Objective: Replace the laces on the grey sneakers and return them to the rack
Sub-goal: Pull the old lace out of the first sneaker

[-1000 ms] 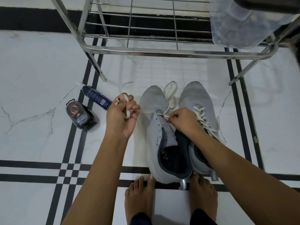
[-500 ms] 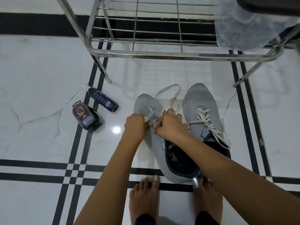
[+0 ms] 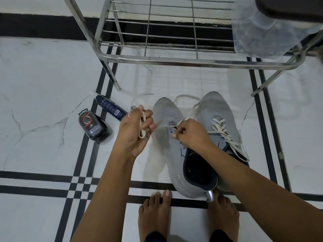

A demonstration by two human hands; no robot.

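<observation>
The left sneaker (image 3: 166, 117) is lying on the floor (image 3: 43, 75), its toe pointing at the rack (image 3: 174, 60), which is standing behind it; the right sneaker (image 3: 216, 109) is sitting just beside it on its right; the can (image 3: 111, 108) is lying near its toe on the left, with the packet (image 3: 92, 127) sitting farther left; the left hand (image 3: 129, 137) is holding the lace (image 3: 142, 135) just left of it, while the right hand (image 3: 190, 135) is pinching the lace over its eyelets; two bare feet (image 3: 153, 215) are standing before its heel; a bag (image 3: 262, 32) is sitting on the rack, behind and rightward.
</observation>
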